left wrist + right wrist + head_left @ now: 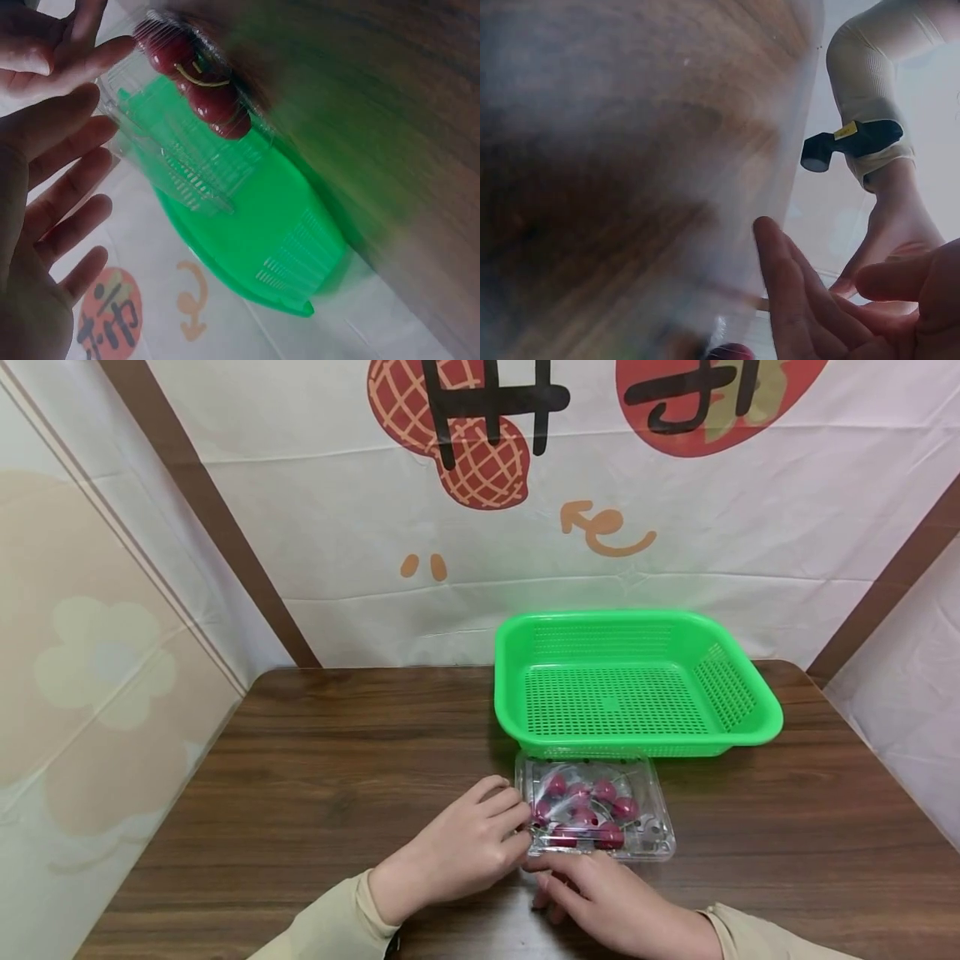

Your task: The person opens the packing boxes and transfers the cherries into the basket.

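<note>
On the wooden surface (322, 760), a clear box (649, 820) of cherries (585, 817)
Leftmost, the left hand (468, 839) is at the box's left edge, fingers loosely bent, not gripping; next, the right hand (600, 895) is by the near left corner, fingers extended, likewise unclenched; beyond the box and reaching farther right stands a green basket (757, 722).

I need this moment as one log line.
clear container: cherries inside; left hand: at its left edge; right hand: by near-left corner; green basket: behind container
</note>
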Tool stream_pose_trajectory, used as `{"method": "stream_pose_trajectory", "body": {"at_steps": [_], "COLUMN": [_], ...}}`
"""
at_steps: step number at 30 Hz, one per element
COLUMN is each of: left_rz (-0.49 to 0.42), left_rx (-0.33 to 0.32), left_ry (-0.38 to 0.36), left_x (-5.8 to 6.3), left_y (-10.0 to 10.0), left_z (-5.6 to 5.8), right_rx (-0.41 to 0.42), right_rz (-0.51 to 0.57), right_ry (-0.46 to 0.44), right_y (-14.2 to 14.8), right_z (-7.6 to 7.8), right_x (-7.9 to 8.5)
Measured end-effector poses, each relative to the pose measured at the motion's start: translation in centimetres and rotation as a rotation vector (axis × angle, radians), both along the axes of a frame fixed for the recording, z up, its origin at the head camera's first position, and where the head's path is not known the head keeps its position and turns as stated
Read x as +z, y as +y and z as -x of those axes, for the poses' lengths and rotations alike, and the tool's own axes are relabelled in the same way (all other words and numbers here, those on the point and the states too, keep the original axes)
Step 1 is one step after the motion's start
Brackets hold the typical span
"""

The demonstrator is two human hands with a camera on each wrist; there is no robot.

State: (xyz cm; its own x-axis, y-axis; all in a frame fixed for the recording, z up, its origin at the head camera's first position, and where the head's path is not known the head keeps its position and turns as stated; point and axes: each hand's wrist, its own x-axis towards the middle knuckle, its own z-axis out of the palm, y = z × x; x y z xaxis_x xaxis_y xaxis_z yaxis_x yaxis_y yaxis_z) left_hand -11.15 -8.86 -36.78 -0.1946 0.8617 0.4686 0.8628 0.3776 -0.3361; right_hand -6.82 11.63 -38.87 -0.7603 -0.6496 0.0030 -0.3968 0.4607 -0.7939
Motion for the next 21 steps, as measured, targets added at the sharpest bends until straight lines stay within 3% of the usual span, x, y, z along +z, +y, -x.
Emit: {"method": "stream_pose_trajectory", "body": {"at_steps": [9, 21], "left_rz": [0.017, 0.031], "left_rx": [-0.011, -0.010], "left_ry": [0.001, -0.018], "left_x": [-0.2, -0.1], "left_y": [0.2, 0.3], "left_z": [-0.1, -0.1], "right_rx": [0.032, -0.126], "right_rz": [0.046, 0.290], "right_ry": [-0.261, -0.688], "right_y": [-0.3, -1.1], "right_z": [-0.1, -0.1], "right_x": [-1.1, -2.0]}}
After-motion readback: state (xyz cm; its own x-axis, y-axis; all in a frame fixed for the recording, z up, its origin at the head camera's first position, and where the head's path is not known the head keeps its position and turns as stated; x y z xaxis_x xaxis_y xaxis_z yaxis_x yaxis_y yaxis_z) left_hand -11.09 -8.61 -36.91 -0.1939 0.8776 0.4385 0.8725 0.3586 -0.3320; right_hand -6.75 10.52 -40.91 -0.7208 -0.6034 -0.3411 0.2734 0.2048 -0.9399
